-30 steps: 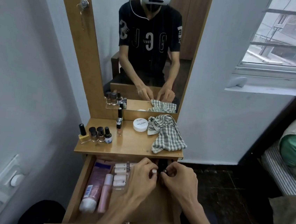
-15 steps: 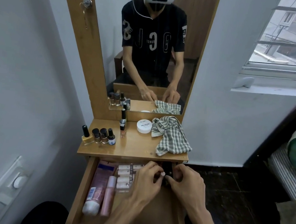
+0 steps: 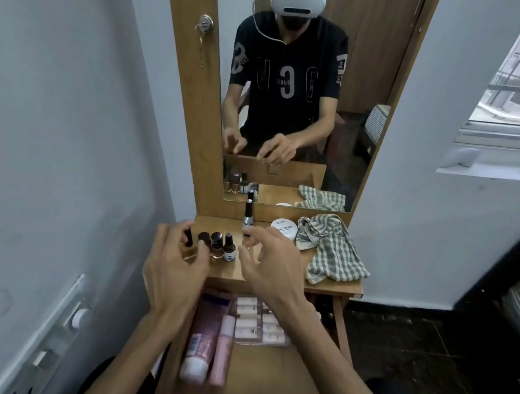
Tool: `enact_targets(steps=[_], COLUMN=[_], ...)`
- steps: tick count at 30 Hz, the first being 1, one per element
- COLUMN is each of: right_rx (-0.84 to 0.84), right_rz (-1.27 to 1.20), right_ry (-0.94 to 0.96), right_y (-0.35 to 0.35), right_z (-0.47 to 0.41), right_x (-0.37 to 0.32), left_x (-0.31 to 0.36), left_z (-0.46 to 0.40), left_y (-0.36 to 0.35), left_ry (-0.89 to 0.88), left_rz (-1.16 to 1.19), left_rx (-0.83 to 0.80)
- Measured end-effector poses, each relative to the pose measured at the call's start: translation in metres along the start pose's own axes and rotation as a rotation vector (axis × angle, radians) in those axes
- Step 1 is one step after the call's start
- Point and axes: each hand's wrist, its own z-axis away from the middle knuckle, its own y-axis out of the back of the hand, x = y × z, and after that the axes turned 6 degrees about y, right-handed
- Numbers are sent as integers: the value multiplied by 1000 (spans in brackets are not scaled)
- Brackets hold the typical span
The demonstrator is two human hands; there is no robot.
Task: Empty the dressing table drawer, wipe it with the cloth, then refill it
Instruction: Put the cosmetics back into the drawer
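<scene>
mid-frame over the tabletop (image 3: 276, 275), left hand (image 3: 174, 271) pinched a small bottle (image 3: 187, 237) to park it; right hand (image 3: 264, 261) hovered, fingers loose, empty; drawer (image 3: 265, 374) part full.

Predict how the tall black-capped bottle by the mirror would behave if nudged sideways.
The tall bottle would probably tip easily: it stands upright, slim and narrow-based. Being round, it would likely roll on the tabletop once down. It looks like glass, so possibly fragile.

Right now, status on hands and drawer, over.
Left hand and right hand over tabletop bottles. Drawer still holds tubes. Cloth unused.
</scene>
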Motion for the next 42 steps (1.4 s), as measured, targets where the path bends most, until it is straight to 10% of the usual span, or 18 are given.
enact_targets(steps=[8, 21, 42], right_rx=[-167, -89, -328], right_rz=[140, 90, 311], right_ry=[49, -68, -289], right_y=[-30, 23, 77], right_z=[-30, 14, 123], right_x=[-9, 13, 101], left_x=[-39, -12, 57], left_z=[-35, 18, 143], left_y=[-3, 21, -91], left_ry=[-18, -32, -75], left_rz=[-224, 45, -80], left_rx=[-233, -146, -707])
